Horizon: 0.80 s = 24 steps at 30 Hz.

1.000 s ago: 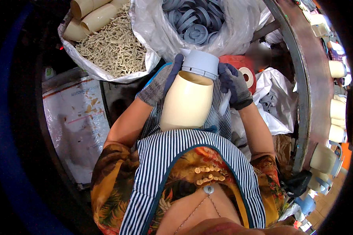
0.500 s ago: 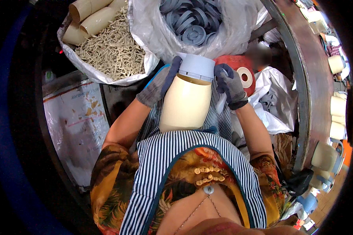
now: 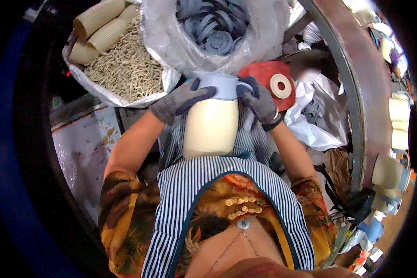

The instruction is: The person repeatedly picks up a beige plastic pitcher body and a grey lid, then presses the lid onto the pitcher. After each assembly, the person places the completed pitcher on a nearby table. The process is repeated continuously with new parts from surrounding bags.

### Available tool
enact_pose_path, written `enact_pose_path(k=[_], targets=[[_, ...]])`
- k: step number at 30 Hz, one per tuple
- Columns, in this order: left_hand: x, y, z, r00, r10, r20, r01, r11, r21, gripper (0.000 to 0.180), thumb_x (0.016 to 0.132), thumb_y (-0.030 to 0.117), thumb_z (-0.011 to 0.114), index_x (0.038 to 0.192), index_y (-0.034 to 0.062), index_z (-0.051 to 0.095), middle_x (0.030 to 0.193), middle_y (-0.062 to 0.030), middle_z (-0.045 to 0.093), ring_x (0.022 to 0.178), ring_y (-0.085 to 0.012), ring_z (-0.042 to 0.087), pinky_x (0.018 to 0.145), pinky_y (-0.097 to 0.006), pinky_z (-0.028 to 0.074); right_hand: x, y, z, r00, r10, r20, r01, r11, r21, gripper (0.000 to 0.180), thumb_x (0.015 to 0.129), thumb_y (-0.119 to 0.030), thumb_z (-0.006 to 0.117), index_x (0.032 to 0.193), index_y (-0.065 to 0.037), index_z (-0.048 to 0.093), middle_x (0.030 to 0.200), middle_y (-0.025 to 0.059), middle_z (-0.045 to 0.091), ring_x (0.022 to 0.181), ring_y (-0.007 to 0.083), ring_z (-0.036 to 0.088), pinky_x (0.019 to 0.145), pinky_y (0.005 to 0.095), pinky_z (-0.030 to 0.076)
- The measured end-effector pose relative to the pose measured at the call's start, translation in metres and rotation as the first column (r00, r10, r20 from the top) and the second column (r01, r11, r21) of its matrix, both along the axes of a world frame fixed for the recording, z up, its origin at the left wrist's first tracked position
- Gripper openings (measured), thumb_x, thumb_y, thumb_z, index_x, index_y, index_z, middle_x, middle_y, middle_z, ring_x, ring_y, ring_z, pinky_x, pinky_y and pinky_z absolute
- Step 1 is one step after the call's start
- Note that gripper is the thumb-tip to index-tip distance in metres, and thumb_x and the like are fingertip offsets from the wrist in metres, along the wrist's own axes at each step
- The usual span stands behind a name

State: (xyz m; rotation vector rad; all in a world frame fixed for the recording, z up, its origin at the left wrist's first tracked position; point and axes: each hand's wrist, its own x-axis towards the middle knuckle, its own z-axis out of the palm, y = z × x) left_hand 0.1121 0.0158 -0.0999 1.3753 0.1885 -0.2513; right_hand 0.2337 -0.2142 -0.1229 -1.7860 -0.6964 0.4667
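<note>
A cream jug body [image 3: 211, 127] stands against my lap, its lower end by my striped apron. On its top sits a blue-grey plastic collar [image 3: 223, 87] with a pouring lip, its lower edge meeting the body's rim. My left hand [image 3: 183, 99], in a grey glove, is closed on the collar's left side, the thumb laid across the joint. On the other side my gloved right hand [image 3: 259, 99] grips the collar's right edge with bent fingers. A blue-grey curved piece shows by those fingers; its full shape is hidden.
At the back left, a white sack [image 3: 125, 99] holds small beige pieces [image 3: 125, 69] and cream cylinders [image 3: 102, 23]. Beyond the jug, a clear bag [image 3: 164, 41] holds grey rings and lids [image 3: 217, 41]. A red piece [image 3: 264, 74] lies at right, and jugs [image 3: 387, 171] line the bench [image 3: 368, 153].
The collar has come down onto the body, closing the gap between them. My left hand's thumb has moved across the joint. The view has shifted slightly.
</note>
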Motion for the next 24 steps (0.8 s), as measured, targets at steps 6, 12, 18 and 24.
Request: enact_pose_path(k=[6,12,18,24], targets=[[-0.018,0.006,0.004,0.993,0.118,0.007,-0.118,0.992,-0.049,0.074,0.085,0.027,0.074,0.144,-0.0021,0.04,0.136,-0.0125,0.054,0.124,-0.0219,0.052,0.107,-0.035,0.04,0.074,-0.065,-0.037,0.664,-0.072,0.745,0.542,0.732,-0.413,0.057,0.088,-0.036,0.069,0.134,-0.006,0.055,0.108,0.0176,0.066,0.093,0.0334,0.063,0.089,0.0395,0.051],[0.04,0.001,0.086,0.918,0.065,0.392,-0.108,0.99,0.089,0.075,0.068,0.016,0.085,0.133,-0.0006,0.053,0.129,-0.0104,0.06,0.119,-0.0191,0.056,0.103,-0.034,0.044,0.09,-0.112,-0.107,0.733,-0.391,0.557,0.527,0.844,-0.102,0.059,0.094,-0.037,0.063,0.143,-0.01,0.047,0.124,0.0165,0.061,0.113,0.0311,0.058,0.1,0.0385,0.045],[0.165,-0.081,0.034,0.491,-0.064,0.869,-0.336,0.906,0.257,0.095,0.061,0.033,0.093,0.138,0.0026,0.046,0.131,-0.0124,0.058,0.121,-0.0234,0.056,0.105,-0.038,0.044,0.053,-0.172,0.003,0.732,-0.676,0.083,0.654,0.732,0.191,0.053,0.088,-0.017,0.071,0.134,-0.001,0.052,0.133,0.0129,0.056,0.121,0.0219,0.054,0.105,0.035,0.04],[0.206,-0.109,-0.045,0.606,-0.156,0.78,-0.342,0.834,0.433,0.105,0.062,0.047,0.089,0.142,0.0042,0.038,0.137,-0.0193,0.05,0.128,-0.0365,0.049,0.107,-0.048,0.04,0.04,-0.151,0.147,0.681,-0.591,0.433,0.526,0.806,0.271,0.051,0.09,-0.016,0.068,0.136,0.001,0.051,0.134,0.016,0.057,0.121,0.0252,0.056,0.105,0.0382,0.042]])
